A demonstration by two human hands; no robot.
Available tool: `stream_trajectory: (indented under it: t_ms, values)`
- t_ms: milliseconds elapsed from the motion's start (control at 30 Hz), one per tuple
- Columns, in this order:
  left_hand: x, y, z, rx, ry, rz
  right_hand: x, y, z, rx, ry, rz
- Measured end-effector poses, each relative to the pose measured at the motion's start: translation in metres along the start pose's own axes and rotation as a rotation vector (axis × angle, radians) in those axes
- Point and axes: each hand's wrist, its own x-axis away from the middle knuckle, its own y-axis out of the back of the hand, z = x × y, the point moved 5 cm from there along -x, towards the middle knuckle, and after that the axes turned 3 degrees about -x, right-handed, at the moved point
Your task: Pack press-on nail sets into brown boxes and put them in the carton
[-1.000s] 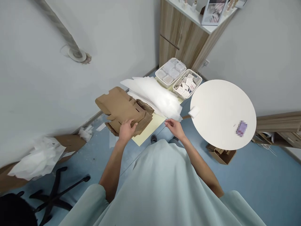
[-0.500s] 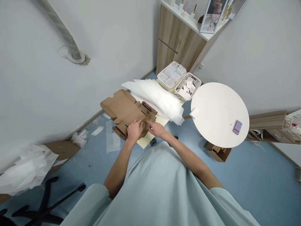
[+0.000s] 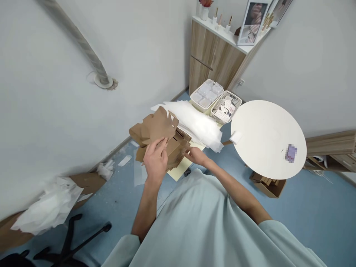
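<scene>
A brown flattened cardboard box (image 3: 158,126) is lifted and tilted above a stack of similar flattened boxes (image 3: 174,150). Closed on the near edge of the lifted box is my left hand (image 3: 156,157), its fingers pointing up and away from me. My right hand (image 3: 197,155) is at the right edge of the stack, with its fingers curled against a flattened box there. Their tips are partly blurred. White foam sheets (image 3: 194,122) lie just behind the boxes, and a pale yellow surface (image 3: 178,172) shows underneath.
Two white baskets (image 3: 223,120) with small packets stand beyond the foam sheets, near a wooden cabinet (image 3: 217,48). A round white table (image 3: 267,129) is at right, above an open carton (image 3: 268,189). Black chair legs (image 3: 69,241) and crumpled white wrapping (image 3: 52,207) lie at lower left.
The top flattened box has been raised and tilted by my left hand, which has come up and nearer. My right hand stays by the stack's right edge. The view has shifted slightly.
</scene>
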Motion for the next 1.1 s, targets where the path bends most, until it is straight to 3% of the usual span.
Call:
stream_trajectory:
  t_ms: [67, 167, 333, 500, 667, 833, 967, 1100]
  values:
    - [-0.009, 0.006, -0.016, 0.031, -0.087, -0.022, 0.018, 0.035, 0.004, -0.171, 0.063, -0.14]
    - [-0.022, -0.004, -0.045, 0.06, -0.227, 0.033, 0.057, 0.099, 0.008, -0.356, 0.133, -0.38]
    - [-0.034, -0.05, -0.112, 0.125, -0.519, 0.157, 0.142, 0.197, 0.003, -0.411, 0.18, -0.769]
    - [-0.033, -0.112, -0.191, 0.25, -0.779, 0.2, 0.214, 0.251, -0.044, -0.27, 0.038, -1.028]
    - [-0.021, -0.206, -0.273, 0.308, -0.908, 0.336, 0.275, 0.28, -0.149, -0.271, -0.212, -1.21]
    - [0.014, -0.332, -0.349, 0.345, -1.014, 0.565, 0.325, 0.288, -0.292, -0.501, -0.461, -1.194]
    - [0.058, -0.427, -0.39, 0.315, -1.118, 0.787, 0.352, 0.273, -0.396, -0.687, -0.545, -1.122]
    - [0.103, -0.493, -0.404, 0.197, -1.192, 1.028, 0.36, 0.241, -0.475, -0.719, -0.639, -1.115]
